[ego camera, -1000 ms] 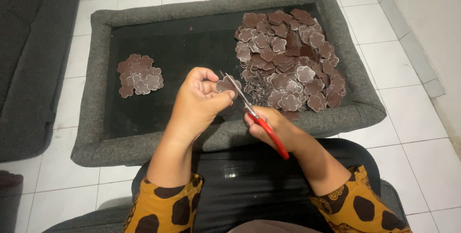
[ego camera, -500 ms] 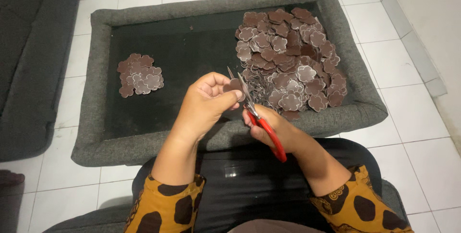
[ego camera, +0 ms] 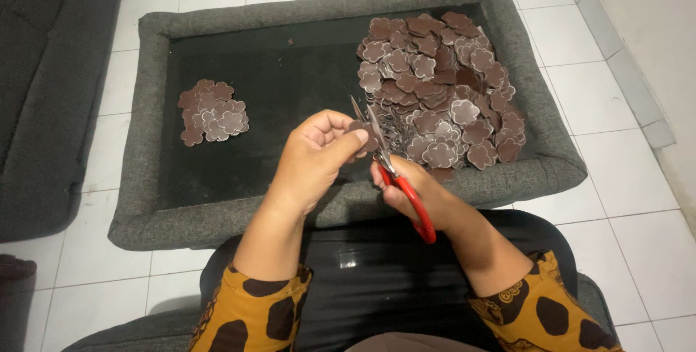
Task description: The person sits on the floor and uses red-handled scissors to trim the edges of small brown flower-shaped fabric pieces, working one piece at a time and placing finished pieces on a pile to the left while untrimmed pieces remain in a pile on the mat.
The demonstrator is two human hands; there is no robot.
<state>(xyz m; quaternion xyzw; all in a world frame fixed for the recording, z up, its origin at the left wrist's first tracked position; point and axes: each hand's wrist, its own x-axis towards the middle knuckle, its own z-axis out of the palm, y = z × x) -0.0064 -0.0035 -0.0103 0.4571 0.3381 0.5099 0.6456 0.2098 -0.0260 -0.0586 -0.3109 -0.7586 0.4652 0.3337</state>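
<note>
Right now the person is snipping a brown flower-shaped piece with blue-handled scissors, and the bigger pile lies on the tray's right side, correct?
Not quite: the scissors have red handles, not blue, as the head view shows. The rest stands: the right hand works them on a brown piece held by the left hand, and the bigger pile lies on the tray's right side.

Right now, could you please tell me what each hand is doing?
Left hand: closed, pinching a small brown flower-shaped piece.
Right hand: closed around red-handled scissors, blades open.

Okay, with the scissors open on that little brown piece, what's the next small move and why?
Probably close the scissors: their blades stand open around the brown flower-shaped piece pinched in the left hand, while the right hand grips the red handles.
</note>
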